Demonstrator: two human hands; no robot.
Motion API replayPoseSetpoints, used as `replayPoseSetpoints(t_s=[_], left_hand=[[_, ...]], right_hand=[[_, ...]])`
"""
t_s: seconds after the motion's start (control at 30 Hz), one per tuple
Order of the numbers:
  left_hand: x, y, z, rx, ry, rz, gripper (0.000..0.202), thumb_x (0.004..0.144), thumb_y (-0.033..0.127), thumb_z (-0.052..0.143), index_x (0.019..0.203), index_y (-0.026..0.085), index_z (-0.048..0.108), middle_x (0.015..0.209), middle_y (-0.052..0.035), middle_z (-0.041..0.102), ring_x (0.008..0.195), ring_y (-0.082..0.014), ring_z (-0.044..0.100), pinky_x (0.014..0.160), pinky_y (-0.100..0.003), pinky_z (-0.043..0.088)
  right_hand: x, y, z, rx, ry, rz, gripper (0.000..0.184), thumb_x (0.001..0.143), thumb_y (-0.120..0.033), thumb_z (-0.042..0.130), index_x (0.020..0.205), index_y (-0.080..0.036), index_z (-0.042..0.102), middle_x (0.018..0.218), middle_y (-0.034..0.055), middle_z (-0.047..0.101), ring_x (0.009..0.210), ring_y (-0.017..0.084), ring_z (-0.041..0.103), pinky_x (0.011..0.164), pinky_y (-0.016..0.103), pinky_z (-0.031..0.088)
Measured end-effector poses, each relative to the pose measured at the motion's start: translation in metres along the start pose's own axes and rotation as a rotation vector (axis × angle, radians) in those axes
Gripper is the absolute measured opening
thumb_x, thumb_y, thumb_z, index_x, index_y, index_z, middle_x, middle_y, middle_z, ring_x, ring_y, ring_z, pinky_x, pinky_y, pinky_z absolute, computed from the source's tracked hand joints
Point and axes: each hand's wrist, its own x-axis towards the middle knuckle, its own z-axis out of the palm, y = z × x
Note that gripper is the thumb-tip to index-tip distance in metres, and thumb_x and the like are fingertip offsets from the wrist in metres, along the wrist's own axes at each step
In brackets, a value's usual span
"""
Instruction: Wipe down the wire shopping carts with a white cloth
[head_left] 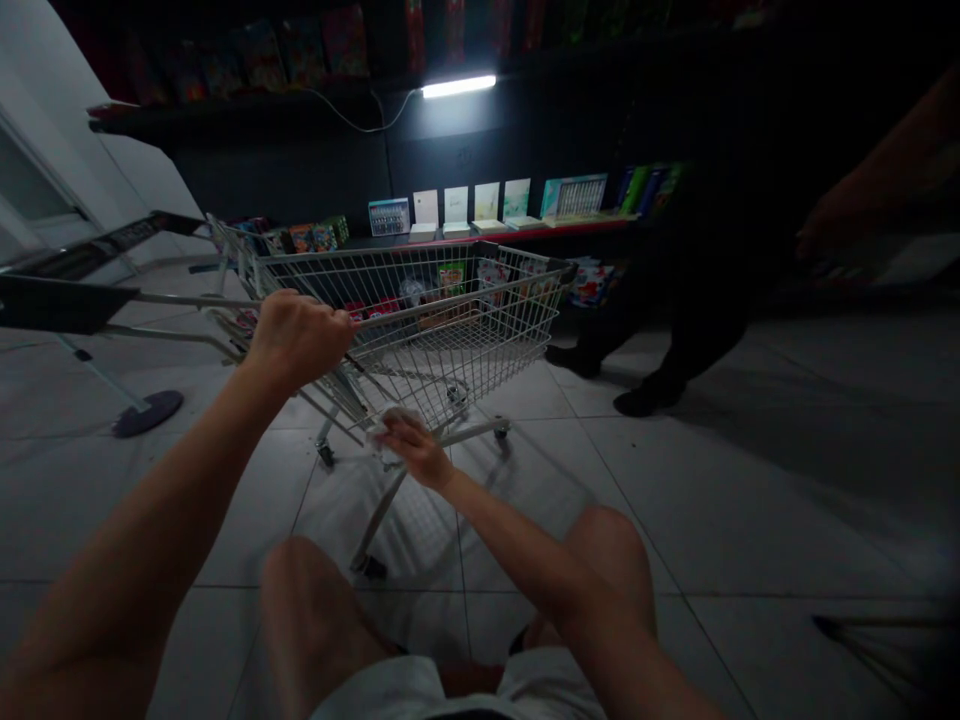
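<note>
Left to right. Round dark stand base [146, 412] on white floor tiles [750, 500], below a black sign panel [60, 305]. Left hand [296, 340]: closed, fingers wrapped firmly around the top rail [450, 298] of a wire shopping cart [480, 340]. Right hand [416, 450]: fingers partly curled, holding a bunched white cloth [388, 432] against the cart's lower front edge. Cart contents: assorted colourful packages [450, 280], details unclear behind the wires. Beyond the cart: boxed cards [472, 205] standing on a red-edged shelf [487, 238], below a lit fluorescent tube [457, 87]. At right: another person's dark trousers and black shoes [645, 395], that person's forearm [862, 190] raised at upper right.
</note>
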Motion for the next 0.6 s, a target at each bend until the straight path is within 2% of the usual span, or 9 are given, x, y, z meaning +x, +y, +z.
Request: replayPoseSetpoints(t_s=[0.13, 0.2, 0.23, 0.3, 0.37, 0.43, 0.5, 0.53, 0.6], left_hand=[[-0.005, -0.005, -0.005, 0.008, 0.013, 0.071, 0.038, 0.092, 0.019, 0.033, 0.084, 0.012, 0.07, 0.082, -0.0198, 0.074, 0.084, -0.0336, 0.071, 0.072, -0.043, 0.043], [-0.007, -0.007, -0.006, 0.021, 0.004, 0.104, 0.035, 0.089, 0.015, 0.036, 0.083, 0.012, 0.07, 0.083, -0.0198, 0.075, 0.083, -0.0335, 0.071, 0.071, -0.043, 0.043], [-0.008, -0.008, -0.007, 0.027, -0.001, 0.109, 0.034, 0.088, 0.014, 0.036, 0.083, 0.013, 0.07, 0.083, -0.0195, 0.075, 0.083, -0.0332, 0.071, 0.071, -0.043, 0.043], [-0.012, -0.01, -0.009, 0.032, -0.009, 0.11, 0.036, 0.089, 0.015, 0.035, 0.084, 0.014, 0.07, 0.082, -0.0182, 0.075, 0.082, -0.0324, 0.07, 0.07, -0.042, 0.043], [-0.017, -0.012, -0.01, 0.029, -0.012, 0.095, 0.039, 0.092, 0.018, 0.033, 0.084, 0.015, 0.071, 0.081, -0.0167, 0.075, 0.08, -0.0311, 0.07, 0.069, -0.042, 0.043], [-0.024, -0.015, -0.012, 0.036, -0.011, 0.084, 0.044, 0.096, 0.023, 0.03, 0.084, 0.016, 0.071, 0.083, -0.0147, 0.075, 0.079, -0.0289, 0.069, 0.069, -0.042, 0.043], [-0.03, -0.018, -0.014, 0.041, -0.002, 0.075, 0.046, 0.099, 0.027, 0.028, 0.085, 0.017, 0.071, 0.085, -0.0121, 0.075, 0.08, -0.0261, 0.068, 0.07, -0.041, 0.043], [-0.033, -0.019, -0.015, 0.037, -0.002, 0.069, 0.047, 0.099, 0.028, 0.027, 0.086, 0.018, 0.071, 0.086, -0.0115, 0.075, 0.08, -0.0251, 0.068, 0.07, -0.041, 0.043], [-0.036, -0.021, -0.016, 0.024, -0.025, 0.041, 0.048, 0.1, 0.03, 0.026, 0.087, 0.017, 0.071, 0.086, -0.0128, 0.075, 0.08, -0.0257, 0.068, 0.07, -0.04, 0.042]], right_hand=[[0.086, -0.018, -0.043, -0.054, 0.284, -0.023, 0.045, 0.097, -0.014, 0.041, 0.139, -0.025, 0.055, 0.157, 0.0027, 0.038, 0.152, 0.021, 0.024, 0.128, 0.044, 0.024], [0.115, -0.021, -0.051, -0.076, 0.344, -0.022, 0.046, 0.1, -0.014, 0.035, 0.14, -0.023, 0.053, 0.158, 0.0024, 0.037, 0.154, 0.021, 0.019, 0.128, 0.044, 0.024], [0.12, -0.019, -0.05, -0.084, 0.333, -0.026, 0.046, 0.1, -0.013, 0.033, 0.14, -0.022, 0.055, 0.157, 0.0034, 0.039, 0.153, 0.021, 0.021, 0.128, 0.044, 0.025], [0.109, -0.01, -0.036, -0.099, 0.264, -0.02, 0.046, 0.1, -0.012, 0.033, 0.136, -0.02, 0.059, 0.15, 0.0065, 0.049, 0.148, 0.021, 0.034, 0.125, 0.043, 0.032], [0.078, 0.003, -0.015, -0.113, 0.182, 0.003, 0.044, 0.098, -0.011, 0.035, 0.132, -0.019, 0.063, 0.142, 0.0096, 0.057, 0.139, 0.02, 0.047, 0.119, 0.041, 0.041], [0.044, 0.013, 0.0, -0.119, 0.149, 0.002, 0.041, 0.098, -0.012, 0.038, 0.127, -0.016, 0.067, 0.136, 0.0119, 0.062, 0.133, 0.021, 0.053, 0.114, 0.039, 0.047], [0.023, 0.013, 0.002, -0.118, 0.189, -0.037, 0.038, 0.098, -0.013, 0.039, 0.12, -0.015, 0.07, 0.129, 0.012, 0.067, 0.128, 0.021, 0.057, 0.11, 0.038, 0.051], [0.022, 0.008, -0.002, -0.115, 0.235, -0.06, 0.038, 0.098, -0.013, 0.039, 0.118, -0.015, 0.072, 0.126, 0.0112, 0.069, 0.126, 0.02, 0.058, 0.109, 0.037, 0.052], [0.035, -0.01, -0.018, -0.101, 0.323, -0.116, 0.039, 0.098, -0.012, 0.039, 0.118, -0.017, 0.072, 0.128, 0.0088, 0.067, 0.127, 0.019, 0.057, 0.111, 0.036, 0.05]])
